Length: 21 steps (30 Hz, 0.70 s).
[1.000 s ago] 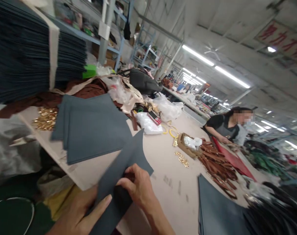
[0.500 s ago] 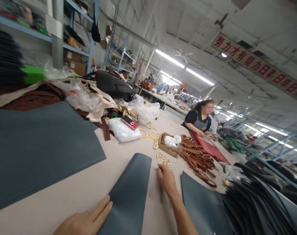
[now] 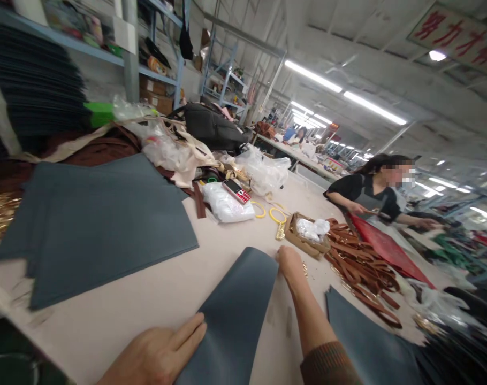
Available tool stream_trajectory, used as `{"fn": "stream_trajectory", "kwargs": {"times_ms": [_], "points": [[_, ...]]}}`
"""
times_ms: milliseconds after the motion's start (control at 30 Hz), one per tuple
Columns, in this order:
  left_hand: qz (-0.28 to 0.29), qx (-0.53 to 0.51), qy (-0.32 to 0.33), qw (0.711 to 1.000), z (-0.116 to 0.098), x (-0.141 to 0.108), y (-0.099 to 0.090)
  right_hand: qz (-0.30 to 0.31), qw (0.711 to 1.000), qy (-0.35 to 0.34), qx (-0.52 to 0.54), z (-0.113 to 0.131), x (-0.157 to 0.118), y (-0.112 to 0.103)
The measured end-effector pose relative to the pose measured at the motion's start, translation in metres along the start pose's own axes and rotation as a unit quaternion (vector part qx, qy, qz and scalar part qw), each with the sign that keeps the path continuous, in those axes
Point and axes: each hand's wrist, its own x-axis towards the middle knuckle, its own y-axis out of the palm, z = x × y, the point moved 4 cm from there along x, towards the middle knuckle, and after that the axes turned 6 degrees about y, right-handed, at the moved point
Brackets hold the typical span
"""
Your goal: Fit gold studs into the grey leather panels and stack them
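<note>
A folded dark blue-grey sheet (image 3: 235, 315), leather-like, lies in front of me with its rounded fold at the far end. My left hand (image 3: 159, 347) rests with straight fingers on its left edge. At the sheet's far right corner is my right hand (image 3: 290, 266), its fingers closed together; whatever they may hold is hidden. Small gold metal pieces (image 3: 305, 269) show just beyond that hand, partly covered by it. More flat dark sheets (image 3: 115, 214) lie stacked on the left, and others (image 3: 364, 331) lie to the right of my forearm.
A cardboard box (image 3: 303, 243) with white plastic stands beyond my right hand, beside yellow rings (image 3: 278, 215). Brown straps (image 3: 359, 262) lie to its right. A red phone (image 3: 236, 191) sits on a white bag (image 3: 225, 206). Across the table is another person (image 3: 374, 192) with red material.
My right hand has gone from beside the gold pieces to the folded sheet's far right corner. The left hand stays on the sheet. My view has turned left; the other person's arm reaches out.
</note>
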Motion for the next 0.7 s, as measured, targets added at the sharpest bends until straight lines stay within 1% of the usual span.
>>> {"fn": "stream_trajectory", "kwargs": {"times_ms": [67, 100, 167, 233, 300, 333, 400, 433, 467, 500, 567, 600, 633, 667, 700], "points": [[0.051, -0.005, -0.011, 0.999, -0.009, 0.004, -0.014, 0.003, 1.000, 0.002, 0.002, -0.001, 0.003, -0.003], [0.067, -0.011, -0.009, 0.998, -0.012, 0.006, -0.019, 0.003, 1.000, 0.000, 0.007, -0.002, 0.003, -0.006], [0.075, -0.018, 0.000, 0.997, -0.014, 0.009, -0.026, 0.000, 1.000, -0.003, 0.028, -0.004, 0.000, -0.014], [0.062, -0.017, 0.012, 0.998, -0.014, 0.009, -0.029, -0.007, 0.999, 0.001, 0.053, -0.007, -0.014, -0.024], [0.046, -0.009, 0.024, 0.999, -0.015, 0.008, -0.031, -0.024, 0.993, -0.005, 0.113, -0.004, -0.039, -0.035], [0.039, -0.006, 0.031, 0.999, -0.015, 0.007, -0.032, -0.031, 0.985, -0.020, 0.171, 0.000, -0.056, -0.040], [0.030, 0.000, 0.041, 0.999, -0.016, 0.007, -0.035, -0.027, 0.950, -0.066, 0.305, 0.012, -0.091, -0.048], [0.027, 0.003, 0.044, 0.999, -0.016, 0.007, -0.036, -0.034, 0.933, -0.083, 0.350, 0.017, -0.107, -0.054], [0.026, 0.006, 0.048, 0.998, -0.016, 0.007, -0.037, -0.056, 0.925, -0.090, 0.364, 0.021, -0.120, -0.060], [0.025, 0.009, 0.051, 0.998, -0.016, 0.007, -0.037, -0.092, 0.930, -0.085, 0.346, 0.022, -0.131, -0.068], [0.021, 0.016, 0.056, 0.998, -0.016, 0.006, -0.036, -0.209, 0.937, -0.059, 0.275, 0.021, -0.147, -0.086], [0.017, 0.019, 0.059, 0.998, -0.015, 0.006, -0.035, -0.262, 0.931, -0.052, 0.247, 0.020, -0.153, -0.095], [0.011, 0.023, 0.062, 0.998, -0.015, 0.005, -0.034, -0.290, 0.925, -0.057, 0.238, 0.021, -0.158, -0.101], [0.005, 0.027, 0.065, 0.998, -0.016, 0.005, -0.033, -0.287, 0.922, -0.074, 0.249, 0.024, -0.163, -0.102], [-0.001, 0.031, 0.068, 0.997, -0.016, 0.005, -0.032, -0.252, 0.921, -0.100, 0.278, 0.030, -0.167, -0.100]]}}
